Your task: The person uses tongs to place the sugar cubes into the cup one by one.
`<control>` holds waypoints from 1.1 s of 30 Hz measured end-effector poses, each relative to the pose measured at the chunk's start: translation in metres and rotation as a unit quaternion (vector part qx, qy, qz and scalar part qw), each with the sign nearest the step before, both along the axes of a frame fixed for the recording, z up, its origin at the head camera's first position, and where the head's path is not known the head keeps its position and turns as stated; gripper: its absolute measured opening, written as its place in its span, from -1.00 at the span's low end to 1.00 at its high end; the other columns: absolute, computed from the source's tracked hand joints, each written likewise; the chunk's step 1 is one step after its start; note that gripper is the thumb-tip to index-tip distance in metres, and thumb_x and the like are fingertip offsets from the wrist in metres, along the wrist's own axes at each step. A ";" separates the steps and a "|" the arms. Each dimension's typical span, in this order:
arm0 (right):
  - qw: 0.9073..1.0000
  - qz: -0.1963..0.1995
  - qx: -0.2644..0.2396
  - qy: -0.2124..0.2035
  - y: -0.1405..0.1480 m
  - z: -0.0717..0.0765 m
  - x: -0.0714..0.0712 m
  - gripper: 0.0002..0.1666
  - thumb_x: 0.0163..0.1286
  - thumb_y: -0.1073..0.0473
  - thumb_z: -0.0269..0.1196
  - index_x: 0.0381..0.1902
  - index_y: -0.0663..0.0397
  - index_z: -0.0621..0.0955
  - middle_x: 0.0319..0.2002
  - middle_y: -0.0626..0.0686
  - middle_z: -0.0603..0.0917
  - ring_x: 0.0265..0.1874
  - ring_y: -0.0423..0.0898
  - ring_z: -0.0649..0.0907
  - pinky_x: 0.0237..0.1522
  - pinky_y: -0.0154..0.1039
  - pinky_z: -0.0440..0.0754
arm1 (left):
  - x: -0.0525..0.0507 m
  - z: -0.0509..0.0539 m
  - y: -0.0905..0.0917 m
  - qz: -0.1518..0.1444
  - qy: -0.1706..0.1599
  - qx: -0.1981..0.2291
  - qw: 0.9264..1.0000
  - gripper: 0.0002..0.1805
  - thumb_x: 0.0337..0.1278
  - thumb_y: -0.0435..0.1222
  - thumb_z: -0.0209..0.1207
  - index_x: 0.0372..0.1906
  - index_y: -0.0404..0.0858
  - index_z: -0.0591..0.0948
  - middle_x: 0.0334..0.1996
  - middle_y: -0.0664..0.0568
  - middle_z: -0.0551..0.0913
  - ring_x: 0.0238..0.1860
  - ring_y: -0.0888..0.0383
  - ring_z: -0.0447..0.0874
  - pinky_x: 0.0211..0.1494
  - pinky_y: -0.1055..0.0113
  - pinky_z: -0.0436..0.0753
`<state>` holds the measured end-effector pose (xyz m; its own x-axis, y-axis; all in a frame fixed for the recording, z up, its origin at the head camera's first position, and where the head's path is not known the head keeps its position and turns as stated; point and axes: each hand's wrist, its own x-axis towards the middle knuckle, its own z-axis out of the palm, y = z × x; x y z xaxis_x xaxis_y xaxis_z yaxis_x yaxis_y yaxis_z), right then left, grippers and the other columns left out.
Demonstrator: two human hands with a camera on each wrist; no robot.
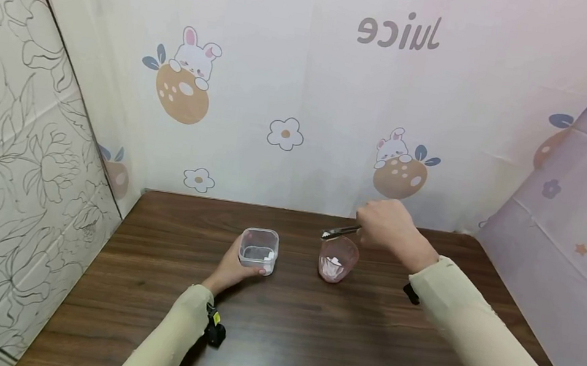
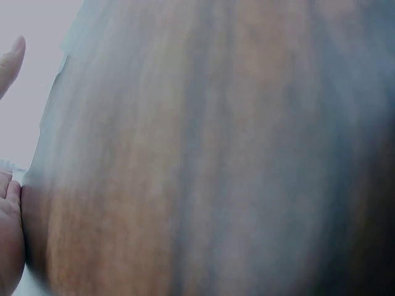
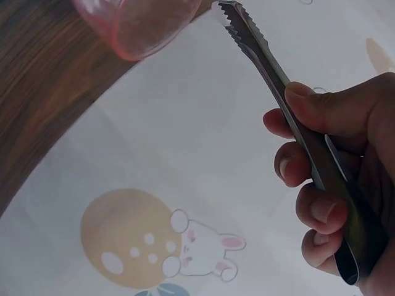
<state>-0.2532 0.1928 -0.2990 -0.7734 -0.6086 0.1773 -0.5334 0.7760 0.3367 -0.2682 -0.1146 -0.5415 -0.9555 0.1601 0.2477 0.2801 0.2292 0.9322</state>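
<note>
Right hand (image 1: 385, 225) clamped round metal tongs (image 3: 320, 154) near pink cup (image 1: 349, 257), left hand (image 1: 230, 269) gripping clear container (image 1: 259, 241)

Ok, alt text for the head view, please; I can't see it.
The right hand holds silver metal tongs pinching a small white piece near the rim of a translucent pink cup with white pieces inside. The left hand grips a clear, squarish plastic container with some white bits in it. Below is a dark brown wood-grain table.
</note>
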 end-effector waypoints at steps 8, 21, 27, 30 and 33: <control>1.000 -0.006 -0.007 -0.006 0.015 -0.002 0.004 -0.62 -0.13 0.27 0.31 -0.86 -0.09 0.34 -0.78 -0.09 0.32 -0.77 -0.11 0.34 -0.75 -0.05 0.42 | 0.000 0.001 -0.001 0.002 -0.003 -0.003 1.000 0.12 -0.36 -0.39 0.54 0.41 -0.37 0.14 0.30 -0.30 0.31 0.26 -0.18 0.29 0.30 -0.07 0.25; 1.000 -0.016 0.000 -0.015 0.031 -0.022 0.002 -0.62 -0.11 0.16 0.48 -0.80 -0.06 0.46 -0.77 -0.07 0.41 -0.77 -0.10 0.40 -0.75 -0.04 0.45 | 0.000 0.000 -0.001 0.003 -0.018 -0.017 1.000 0.15 -0.35 -0.36 0.54 0.44 -0.32 0.11 0.34 -0.26 0.26 0.29 -0.12 0.26 0.32 0.01 0.25; 1.000 -0.014 0.005 -0.018 0.033 -0.041 -0.003 -0.66 -0.09 0.13 0.49 -0.76 -0.02 0.51 -0.75 -0.05 0.44 -0.77 -0.11 0.41 -0.75 -0.07 0.45 | 0.000 0.000 -0.001 0.000 -0.013 -0.005 1.000 0.14 -0.35 -0.36 0.54 0.43 -0.33 0.13 0.33 -0.27 0.27 0.29 -0.15 0.27 0.31 -0.04 0.25; 1.000 -0.014 0.010 -0.015 0.033 -0.048 -0.006 -0.68 -0.10 0.12 0.50 -0.73 0.01 0.54 -0.74 -0.04 0.46 -0.77 -0.11 0.42 -0.75 -0.08 0.46 | -0.001 0.000 -0.001 0.004 -0.015 -0.006 1.000 0.13 -0.36 -0.38 0.55 0.43 -0.32 0.14 0.32 -0.25 0.29 0.28 -0.13 0.29 0.31 0.00 0.26; 1.000 -0.012 0.012 -0.015 0.032 -0.054 -0.007 -0.66 -0.11 0.11 0.51 -0.73 0.00 0.52 -0.74 -0.05 0.46 -0.77 -0.11 0.42 -0.75 -0.09 0.46 | -0.001 0.000 -0.001 0.006 -0.018 -0.010 1.000 0.14 -0.37 -0.38 0.55 0.43 -0.31 0.13 0.32 -0.24 0.29 0.27 -0.11 0.30 0.31 0.03 0.26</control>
